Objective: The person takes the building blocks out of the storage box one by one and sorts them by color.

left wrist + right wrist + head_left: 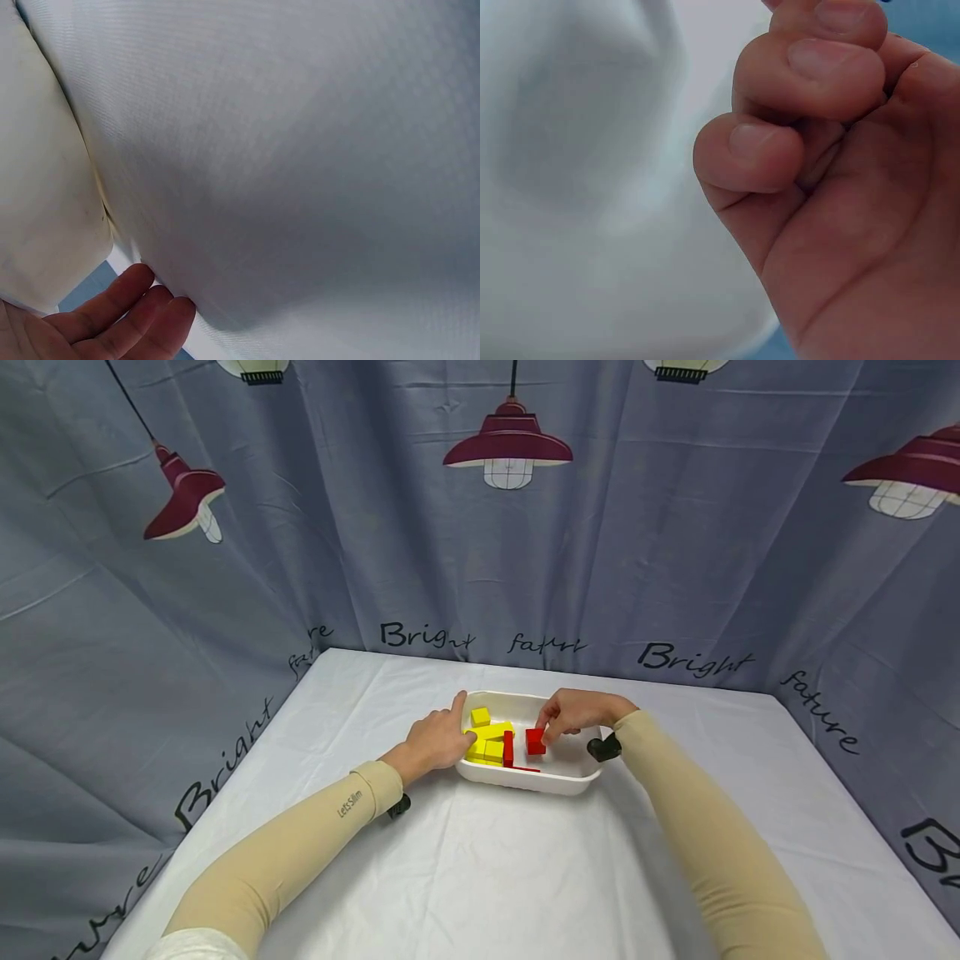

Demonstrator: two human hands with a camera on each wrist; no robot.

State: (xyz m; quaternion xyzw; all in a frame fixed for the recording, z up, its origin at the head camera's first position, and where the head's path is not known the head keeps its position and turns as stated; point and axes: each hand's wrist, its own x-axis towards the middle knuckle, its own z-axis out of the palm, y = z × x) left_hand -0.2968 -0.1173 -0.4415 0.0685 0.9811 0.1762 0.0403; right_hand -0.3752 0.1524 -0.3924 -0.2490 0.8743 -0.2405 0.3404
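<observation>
Yellow blocks (491,732) lay in the white tray (525,778) the left hand (437,741) gripped while the right hand (579,710) pinched a red block (535,743).

Makeshift booth is suggested, bldg. type can't be told: white-covered table (480,877) is enclosed on 3 sides by grey-blue curtains (420,543) printed w/ red lamps (510,446) & blk. lettering (427,636).

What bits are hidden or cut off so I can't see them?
- Head view: the right side of the red cube, behind the right hand.
- Head view: part of the tray's left rim, behind the left hand.
- Head view: the right-hand lamp's end, cut off by the right edge.
- Right wrist view: part of the right hand, cut off by the top edge.
</observation>
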